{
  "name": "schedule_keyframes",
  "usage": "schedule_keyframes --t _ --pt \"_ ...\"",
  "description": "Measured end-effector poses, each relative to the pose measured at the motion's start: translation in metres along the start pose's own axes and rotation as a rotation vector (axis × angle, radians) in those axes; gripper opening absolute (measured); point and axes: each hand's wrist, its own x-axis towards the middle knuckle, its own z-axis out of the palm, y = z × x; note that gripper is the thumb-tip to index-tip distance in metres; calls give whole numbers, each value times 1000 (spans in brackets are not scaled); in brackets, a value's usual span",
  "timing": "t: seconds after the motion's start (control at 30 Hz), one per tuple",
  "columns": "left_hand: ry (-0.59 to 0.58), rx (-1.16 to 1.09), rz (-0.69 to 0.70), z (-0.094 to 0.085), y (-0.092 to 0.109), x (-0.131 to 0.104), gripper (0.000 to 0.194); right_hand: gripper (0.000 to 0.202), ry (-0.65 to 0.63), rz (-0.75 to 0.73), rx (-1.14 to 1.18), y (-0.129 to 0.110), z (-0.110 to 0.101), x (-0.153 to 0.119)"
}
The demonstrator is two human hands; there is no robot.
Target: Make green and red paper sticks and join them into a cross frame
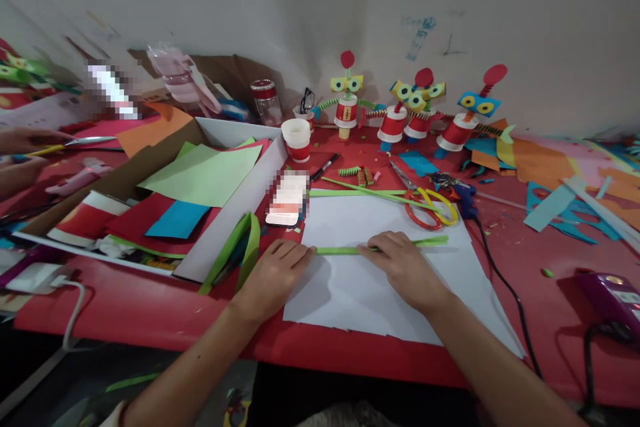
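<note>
A narrow green paper strip (337, 251) lies across the white paper sheets (345, 300) in front of me. My left hand (277, 273) pinches its left end, fingers pressed together. Farther right along the same strip, my right hand (400, 267) has its fingers closed on it, and the strip's loose end sticks out beyond them. Scissors (425, 208) with red and yellow handles rest at the top edge of the sheets, across more green strips (357, 193). Left of my left hand, a bent green strip (253, 247) leans by the box.
A white box (235, 213) holds coloured paper and a cup. Paper-cup robot figures (346, 110) stand along the wall. A phone (287, 203), stacked cups (297, 140) and a corded glue gun (467, 200) are around the sheets. Another person's hand (30, 140) holds scissors at far left.
</note>
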Motion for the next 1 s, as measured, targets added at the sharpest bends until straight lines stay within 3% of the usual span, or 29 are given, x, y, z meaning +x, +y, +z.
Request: schedule_keyframes --t 0.17,0.43,0.6,0.73,0.8,0.9,1.0 --pt "-75 47 -51 -2 9 -7 43 36 -42 31 -146 -1 -6 -5" --pt "-31 97 -85 1 15 -10 43 42 55 60 -152 16 -17 -41" --pt "-67 105 -97 -7 15 -9 45 35 -12 168 -302 20 -23 -53" --pt "-301 142 -257 -25 35 35 33 30 -74 175 -328 20 -22 -52" --pt "-327 50 -230 -22 51 68 28 29 -95 161 -314 19 -22 -50" --pt "-348 -224 -79 0 70 108 31 24 -123 171 -311 19 -25 -47" --pt "-323 -368 -172 26 75 118 31 24 -140 186 -322 21 -29 -49"
